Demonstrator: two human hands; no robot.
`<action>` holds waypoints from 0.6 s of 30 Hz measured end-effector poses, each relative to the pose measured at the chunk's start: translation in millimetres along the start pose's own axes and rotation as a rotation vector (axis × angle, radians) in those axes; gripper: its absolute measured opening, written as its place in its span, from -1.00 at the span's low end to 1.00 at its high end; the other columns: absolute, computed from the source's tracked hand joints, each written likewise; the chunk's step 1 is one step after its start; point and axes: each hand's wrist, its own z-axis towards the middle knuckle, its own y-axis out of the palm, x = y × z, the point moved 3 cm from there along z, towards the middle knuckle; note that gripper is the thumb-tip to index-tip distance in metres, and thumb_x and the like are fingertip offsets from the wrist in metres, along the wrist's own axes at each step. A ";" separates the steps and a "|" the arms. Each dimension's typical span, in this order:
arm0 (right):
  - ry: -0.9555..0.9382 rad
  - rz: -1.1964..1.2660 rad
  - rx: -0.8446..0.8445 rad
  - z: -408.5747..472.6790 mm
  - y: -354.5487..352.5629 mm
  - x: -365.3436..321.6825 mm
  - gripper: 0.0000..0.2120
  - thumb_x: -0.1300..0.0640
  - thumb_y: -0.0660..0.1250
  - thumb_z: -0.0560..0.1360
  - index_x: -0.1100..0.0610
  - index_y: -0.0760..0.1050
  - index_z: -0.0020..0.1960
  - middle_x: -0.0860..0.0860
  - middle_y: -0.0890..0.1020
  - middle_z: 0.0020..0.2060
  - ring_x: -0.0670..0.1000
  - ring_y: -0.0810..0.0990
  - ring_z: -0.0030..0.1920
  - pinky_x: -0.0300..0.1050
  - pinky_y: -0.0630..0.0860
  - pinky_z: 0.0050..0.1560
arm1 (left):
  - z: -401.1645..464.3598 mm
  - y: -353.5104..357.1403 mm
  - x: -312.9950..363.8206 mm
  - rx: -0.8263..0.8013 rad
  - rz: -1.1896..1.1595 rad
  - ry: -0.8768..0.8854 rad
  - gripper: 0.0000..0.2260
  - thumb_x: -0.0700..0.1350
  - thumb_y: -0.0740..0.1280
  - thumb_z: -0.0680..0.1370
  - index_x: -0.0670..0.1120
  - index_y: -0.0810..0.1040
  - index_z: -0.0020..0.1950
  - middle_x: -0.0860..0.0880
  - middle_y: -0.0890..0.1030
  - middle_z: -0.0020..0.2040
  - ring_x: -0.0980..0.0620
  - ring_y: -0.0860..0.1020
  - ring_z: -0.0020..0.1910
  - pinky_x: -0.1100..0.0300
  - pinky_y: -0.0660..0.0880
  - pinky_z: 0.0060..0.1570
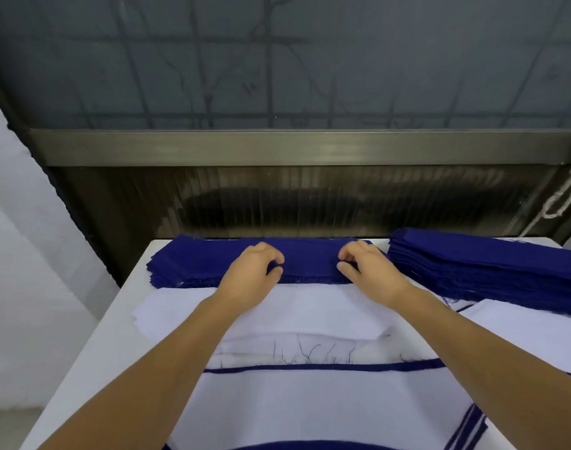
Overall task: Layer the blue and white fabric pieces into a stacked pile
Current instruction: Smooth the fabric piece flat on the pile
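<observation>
Blue fabric stack (196,261) is lying at the table's (121,319) far edge, white pieces (293,306) just before it. You are pinching its top layer with left hand (254,271) and right hand (368,271), both arms outstretched.

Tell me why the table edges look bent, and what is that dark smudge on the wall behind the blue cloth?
Head view: the wide-angle lens bows the white table and the metal ledge. The dark smudge looks like a dim reflection or shadow on the glossy ribbed panel. Lighting is soft and even, and the left hand and right hand look slightly soft.
</observation>
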 end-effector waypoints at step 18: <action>0.040 -0.108 -0.159 49.2 12.4 10.1 -0.67 0.04 0.08 0.65 0.24 0.51 0.03 0.16 0.59 -0.07 0.17 0.55 -0.01 0.02 0.45 0.03 | 45.2 25.2 -11.7 -0.146 -0.069 -0.152 -0.77 0.07 0.44 0.48 0.01 0.58 0.06 0.07 0.52 0.00 0.10 0.52 -0.06 0.17 0.55 -0.02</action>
